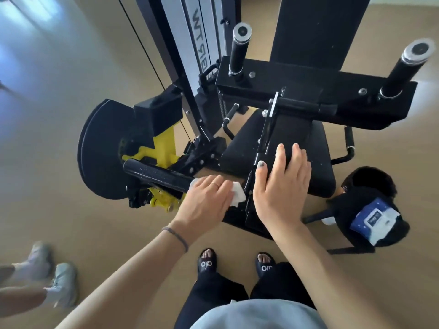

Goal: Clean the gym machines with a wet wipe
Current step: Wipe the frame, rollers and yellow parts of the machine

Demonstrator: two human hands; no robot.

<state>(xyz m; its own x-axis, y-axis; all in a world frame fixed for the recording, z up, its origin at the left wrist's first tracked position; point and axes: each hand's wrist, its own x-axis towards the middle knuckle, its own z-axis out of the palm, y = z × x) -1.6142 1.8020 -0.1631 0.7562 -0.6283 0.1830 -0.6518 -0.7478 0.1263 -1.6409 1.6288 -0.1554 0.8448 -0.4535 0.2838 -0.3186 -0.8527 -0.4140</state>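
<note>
Two hands are working mid-frame — the left hand (209, 198) is pressing the wet wipe (237, 194) onto the black bar (156, 175), the right hand (282, 184) is lying flat, open, steadying the seat (318, 162). Best is pushing firmly along the bar — toward the wheel (99, 150) at left.

Left hand (209, 198) pressing a white wet wipe (237, 194) against the machine's black bar (154, 175); right hand (282, 186) flat on the seat pad (318, 167).

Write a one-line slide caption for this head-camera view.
Left hand rubs a white wet wipe along a black gym machine bar while the right hand rests flat on its pad.
</note>
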